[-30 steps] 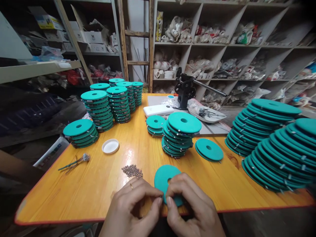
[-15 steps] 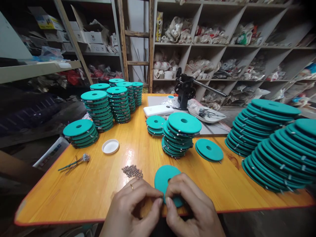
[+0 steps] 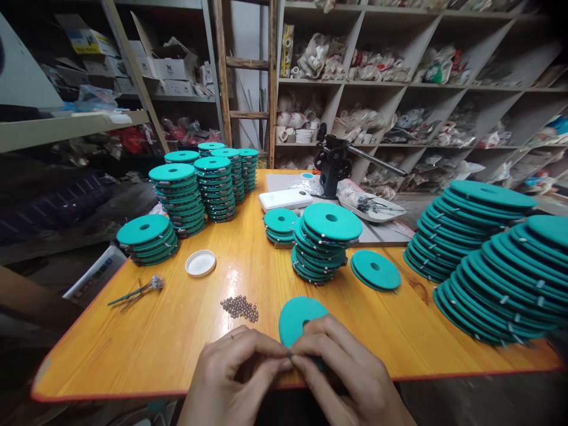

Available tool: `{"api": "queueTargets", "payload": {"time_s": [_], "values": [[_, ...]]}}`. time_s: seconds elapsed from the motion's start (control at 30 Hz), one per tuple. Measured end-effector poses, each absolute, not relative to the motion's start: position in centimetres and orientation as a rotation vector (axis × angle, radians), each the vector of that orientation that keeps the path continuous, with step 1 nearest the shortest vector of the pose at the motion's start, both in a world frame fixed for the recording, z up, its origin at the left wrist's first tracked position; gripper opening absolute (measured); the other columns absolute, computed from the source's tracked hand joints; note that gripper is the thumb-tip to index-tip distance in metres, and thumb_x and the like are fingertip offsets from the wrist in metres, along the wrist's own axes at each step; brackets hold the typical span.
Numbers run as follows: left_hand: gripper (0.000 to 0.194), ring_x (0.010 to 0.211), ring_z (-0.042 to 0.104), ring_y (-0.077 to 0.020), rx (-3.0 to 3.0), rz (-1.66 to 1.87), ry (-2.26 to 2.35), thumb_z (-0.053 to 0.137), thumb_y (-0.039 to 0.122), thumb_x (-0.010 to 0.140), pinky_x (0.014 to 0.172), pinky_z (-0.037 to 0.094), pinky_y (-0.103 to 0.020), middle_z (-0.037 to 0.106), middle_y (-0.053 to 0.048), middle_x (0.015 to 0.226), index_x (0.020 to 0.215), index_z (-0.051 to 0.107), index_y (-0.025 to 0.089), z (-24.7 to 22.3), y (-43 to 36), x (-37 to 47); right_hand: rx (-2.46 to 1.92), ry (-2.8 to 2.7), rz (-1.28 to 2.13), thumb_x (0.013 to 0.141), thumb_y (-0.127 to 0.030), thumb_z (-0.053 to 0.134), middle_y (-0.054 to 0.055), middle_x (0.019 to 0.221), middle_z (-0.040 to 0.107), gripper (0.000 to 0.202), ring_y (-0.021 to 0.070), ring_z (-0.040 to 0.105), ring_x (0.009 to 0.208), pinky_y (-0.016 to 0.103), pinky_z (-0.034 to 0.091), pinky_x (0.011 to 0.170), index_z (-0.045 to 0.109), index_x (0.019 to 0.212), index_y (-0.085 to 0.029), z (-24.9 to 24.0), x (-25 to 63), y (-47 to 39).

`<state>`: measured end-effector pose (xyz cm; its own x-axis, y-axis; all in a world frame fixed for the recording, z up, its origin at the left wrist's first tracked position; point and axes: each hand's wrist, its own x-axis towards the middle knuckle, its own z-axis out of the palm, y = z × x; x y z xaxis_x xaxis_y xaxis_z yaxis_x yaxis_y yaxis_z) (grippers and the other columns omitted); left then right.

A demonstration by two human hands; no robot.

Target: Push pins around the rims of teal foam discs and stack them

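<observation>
L hand (image 3: pixel 237 370), R hand (image 3: pixel 344 364) pinch tiny pc (image 3: pixel 290 355) — nr teal disc (image 3: pixel 293 320)

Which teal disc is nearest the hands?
The lone teal disc just right of the small dark beads, partly covered by the right hand. The other teal discs sit in stacks, farther back or off to either side.

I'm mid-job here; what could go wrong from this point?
The left hand and right hand meet fingertip to fingertip at a tiny dark piece; a loose grip might drop it.
The loose beads lie in an open pile just beyond the left hand, so a stray brush could scatter them.
The middle stack of discs looks uneven, so a knock might topple it.
</observation>
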<state>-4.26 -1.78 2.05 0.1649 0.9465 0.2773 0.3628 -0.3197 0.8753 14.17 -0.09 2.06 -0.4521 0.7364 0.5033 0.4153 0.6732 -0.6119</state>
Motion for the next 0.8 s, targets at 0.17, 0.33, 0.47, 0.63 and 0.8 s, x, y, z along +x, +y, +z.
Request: {"api": "queueTargets", "payload": {"time_s": [0.17,0.33,0.47,0.63,0.8], "values": [[0.018,0.066,0.067,-0.0128,1.796,1.091,1.206,0.055,0.017,0.092,0.061,0.052,-0.021,0.071,0.000,0.073,0.078,0.066,0.019,2.1,-1.9,-4.2,-0.761,-2.156,0.458,0.090,-0.001,0.047,0.005,0.086,0.061,0.029,0.0143,0.059,0.080,0.026,0.052,0.069,0.063,0.107,-0.019,2.5,14.5,0.1],[0.017,0.074,0.063,-0.0129,1.805,1.037,1.198,0.050,0.012,0.091,0.067,0.049,-0.023,0.065,0.001,0.079,0.078,0.058,0.020,2.6,-2.2,-4.4,-0.854,-2.130,0.357,0.085,-0.005,0.049,0.004,0.077,0.060,0.019,0.0152,0.057,0.074,0.028,0.050,0.066,0.063,0.087,-0.017,2.6,14.0,-0.1],[0.017,0.077,0.061,-0.0152,1.867,0.975,1.218,0.046,0.015,0.093,0.067,0.048,-0.025,0.062,-0.001,0.081,0.079,0.052,0.020,2.8,-2.4,-4.8,-0.892,-2.165,0.236,0.080,-0.005,0.052,0.003,0.075,0.060,0.016,0.0168,0.056,0.073,0.031,0.048,0.064,0.061,0.082,-0.018,2.8,13.9,-0.4],[0.012,0.092,0.064,-0.0177,1.960,0.992,1.226,0.049,0.016,0.094,0.080,0.052,-0.028,0.064,-0.003,0.094,0.088,0.056,0.023,2.6,-2.5,-5.5,-1.066,-2.173,0.050,0.085,-0.025,0.065,0.013,0.114,0.061,0.039,0.0247,0.059,0.107,0.038,0.056,0.084,0.053,0.121,-0.015,1.8,16.1,-0.8],[0.016,0.113,0.060,-0.0189,2.140,0.961,1.171,0.050,0.014,0.094,0.093,0.050,-0.028,0.063,-0.004,0.112,0.094,0.060,0.026,2.9,-2.6,-5.8,-1.294,-2.165,-0.050,0.089,-0.034,0.059,0.017,0.128,0.056,0.053,0.0279,0.058,0.118,0.043,0.057,0.090,0.040,0.135,-0.014,0.5,17.9,-1.6]]}}
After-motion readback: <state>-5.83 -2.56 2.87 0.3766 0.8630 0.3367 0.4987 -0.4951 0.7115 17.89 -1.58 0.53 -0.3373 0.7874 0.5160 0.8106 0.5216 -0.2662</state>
